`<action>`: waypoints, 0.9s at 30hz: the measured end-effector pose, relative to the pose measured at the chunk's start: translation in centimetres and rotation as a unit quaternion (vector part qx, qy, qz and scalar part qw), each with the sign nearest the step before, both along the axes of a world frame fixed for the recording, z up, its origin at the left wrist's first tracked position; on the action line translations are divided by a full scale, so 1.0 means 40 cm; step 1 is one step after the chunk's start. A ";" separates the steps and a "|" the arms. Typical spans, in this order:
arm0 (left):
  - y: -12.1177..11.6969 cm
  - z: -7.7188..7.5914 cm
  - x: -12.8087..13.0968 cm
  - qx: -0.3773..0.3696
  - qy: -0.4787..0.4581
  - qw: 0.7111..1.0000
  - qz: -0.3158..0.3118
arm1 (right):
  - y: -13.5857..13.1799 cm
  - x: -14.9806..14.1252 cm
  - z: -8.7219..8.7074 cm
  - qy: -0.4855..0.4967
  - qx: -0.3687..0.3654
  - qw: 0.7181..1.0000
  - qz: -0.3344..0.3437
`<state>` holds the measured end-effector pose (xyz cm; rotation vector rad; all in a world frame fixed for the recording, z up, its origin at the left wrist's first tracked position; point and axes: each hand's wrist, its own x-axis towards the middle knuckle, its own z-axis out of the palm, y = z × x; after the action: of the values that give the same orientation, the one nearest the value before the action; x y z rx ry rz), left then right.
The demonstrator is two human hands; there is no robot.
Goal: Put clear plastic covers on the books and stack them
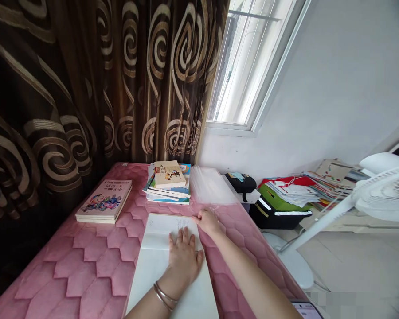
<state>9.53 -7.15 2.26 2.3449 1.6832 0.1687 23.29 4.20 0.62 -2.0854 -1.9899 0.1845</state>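
Note:
An open book or large white sheet with a folded cover (159,248) lies on the pink quilted surface (86,261). My left hand (183,258), wearing bangles at the wrist, rests flat on it with fingers stretched out. My right hand (208,220) is at the sheet's far right corner, its fingers curled on the edge there. A stack of clear plastic sleeves (210,186) lies just beyond the right hand.
A stack of several books (168,181) and a pink children's book pile (104,200) sit farther back. A dark swirl-patterned curtain (103,79) hangs behind. To the right stand a white fan (379,195), bags (275,208) and paper piles (306,184).

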 end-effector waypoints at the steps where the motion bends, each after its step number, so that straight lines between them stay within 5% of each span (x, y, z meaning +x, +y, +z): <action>1: 0.002 -0.005 0.000 0.003 0.001 1.000 0.002 | -0.015 0.003 -0.002 0.003 -0.005 1.000 0.003; 7: 0.020 -0.048 0.007 0.021 0.013 1.000 0.000 | -0.076 0.029 -0.006 0.030 -0.038 0.998 0.036; 16: 0.019 -0.043 0.002 0.021 0.016 1.000 -0.005 | 0.032 0.018 -0.007 0.044 -0.028 0.998 -0.039; 27: 0.028 -0.062 0.005 0.028 0.013 0.999 -0.004 | -0.089 0.020 0.005 0.038 -0.039 0.999 0.005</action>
<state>9.72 -6.04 -0.22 2.4046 1.7032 0.1871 24.09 0.64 0.80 -2.0817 -1.9794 0.3431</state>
